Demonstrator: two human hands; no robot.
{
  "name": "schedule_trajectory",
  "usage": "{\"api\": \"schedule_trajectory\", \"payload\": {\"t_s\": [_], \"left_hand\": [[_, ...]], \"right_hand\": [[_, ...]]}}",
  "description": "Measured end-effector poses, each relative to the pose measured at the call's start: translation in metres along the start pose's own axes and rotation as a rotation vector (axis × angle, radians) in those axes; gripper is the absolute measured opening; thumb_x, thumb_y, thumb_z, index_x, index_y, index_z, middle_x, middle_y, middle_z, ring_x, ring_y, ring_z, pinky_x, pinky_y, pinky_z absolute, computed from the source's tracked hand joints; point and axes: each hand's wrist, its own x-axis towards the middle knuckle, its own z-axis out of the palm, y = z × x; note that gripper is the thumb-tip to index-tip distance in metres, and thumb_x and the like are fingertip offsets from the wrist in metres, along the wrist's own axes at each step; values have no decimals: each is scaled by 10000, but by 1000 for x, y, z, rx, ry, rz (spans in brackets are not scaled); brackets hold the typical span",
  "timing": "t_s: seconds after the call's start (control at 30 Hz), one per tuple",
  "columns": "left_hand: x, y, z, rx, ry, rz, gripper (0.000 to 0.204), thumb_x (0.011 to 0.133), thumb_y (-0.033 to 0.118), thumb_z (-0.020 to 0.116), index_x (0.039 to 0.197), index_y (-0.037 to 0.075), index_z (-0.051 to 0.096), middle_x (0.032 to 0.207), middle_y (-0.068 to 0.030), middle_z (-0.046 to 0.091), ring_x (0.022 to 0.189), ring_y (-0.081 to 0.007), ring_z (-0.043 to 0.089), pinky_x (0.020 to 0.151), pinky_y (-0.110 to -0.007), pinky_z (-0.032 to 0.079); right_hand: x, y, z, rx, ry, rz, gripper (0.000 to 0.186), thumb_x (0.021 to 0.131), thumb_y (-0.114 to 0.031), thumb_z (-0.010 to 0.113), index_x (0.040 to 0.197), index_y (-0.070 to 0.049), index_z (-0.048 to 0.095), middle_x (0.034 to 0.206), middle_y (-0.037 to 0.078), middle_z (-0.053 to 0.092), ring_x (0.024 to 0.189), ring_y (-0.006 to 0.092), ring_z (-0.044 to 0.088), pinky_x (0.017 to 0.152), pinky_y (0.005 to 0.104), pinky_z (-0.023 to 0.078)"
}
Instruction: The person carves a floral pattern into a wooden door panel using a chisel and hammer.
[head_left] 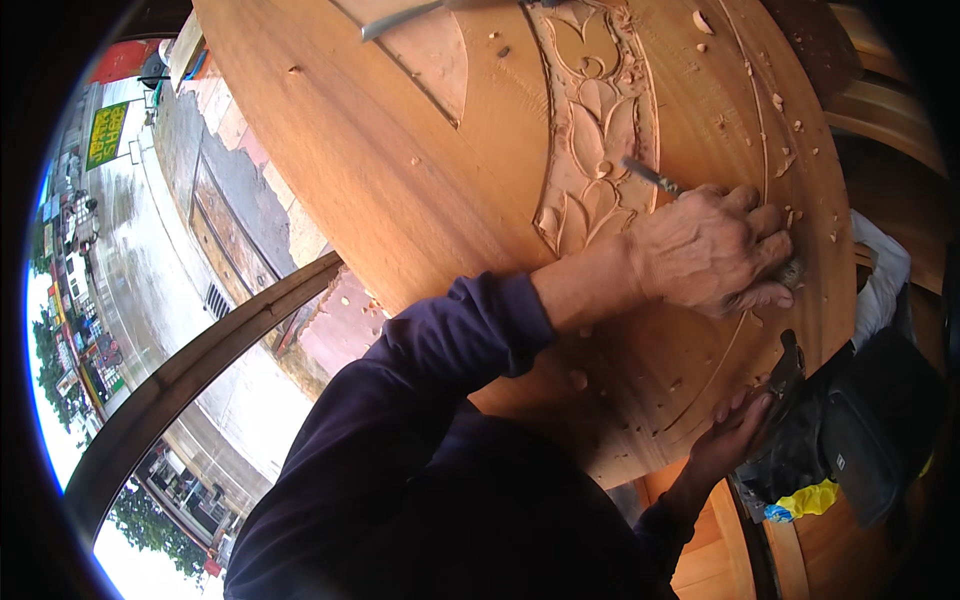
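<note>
Outside on the left, by the wet-looking street [130,225], there is a green sign [107,135] with yellow writing, and the black bag [885,420] on the right has a tiny pale mark, too small to read. The big board [400,180] is brown wood, smooth and a bit shiny, and it lies in front of the person. A strip of carved leaves [595,125] and a flower runs down its middle, sunk in and rough. Curly wood chips [702,22] are scattered about, mostly on the right part. The left hand [705,250] is closed tight around a thin metal chisel [650,174], with its tip over the right side of the leaves; I can't tell if it touches. The right hand [738,430] is low down, fingers bent, by a dark thing [787,365]; I can't tell if it grips it. Another metal tool [400,20] lies at the top. Wide plain wood stretches from the leaves to the long left edge, and the right edge curves round beside a white cloth [882,270] and the bag.
</note>
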Motion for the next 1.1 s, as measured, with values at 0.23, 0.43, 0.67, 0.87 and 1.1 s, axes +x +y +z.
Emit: {"api": "schedule_trajectory", "payload": {"t_s": [0.23,0.43,0.67,0.87,1.1], "left_hand": [[-7,-8,22,75,32,-56,337,923,372,663,1063,67,625,947,-102,597,883,-307,642,713,-404,568],[-12,-18,23,135,-28,-82,259,866,197,627,1077,49,608,978,-116,614,934,-320,642,756,-400,574],[-12,-21,25,93,-29,-107,264,870,202,634,1088,56,607,986,-125,622,960,-338,642,788,-418,573],[-12,-21,19,62,-35,-138,272,856,197,636,1078,40,638,1001,-131,651,1007,-341,656,814,-413,572],[-11,-22,16,-52,91,-150,335,883,379,739,994,87,616,910,-86,621,885,-324,663,720,-426,576]], "right_hand": [[15,-6,15,17,-8,16,464,1089,-398,473,1365,-29,527,811,34,450,636,86,388,545,231,295],[22,-10,18,54,-46,-7,479,1099,-391,454,1381,-10,525,814,39,447,621,92,379,546,233,303],[26,-7,19,137,-97,0,476,1103,-374,463,1397,-4,520,819,40,450,612,92,390,552,229,324],[26,-17,32,104,-104,-19,488,1103,-391,465,1400,-6,515,817,37,450,612,90,400,543,229,321],[53,-25,73,122,-86,-267,494,1028,-82,617,1493,-37,457,891,24,551,630,72,418,550,232,333]]}}
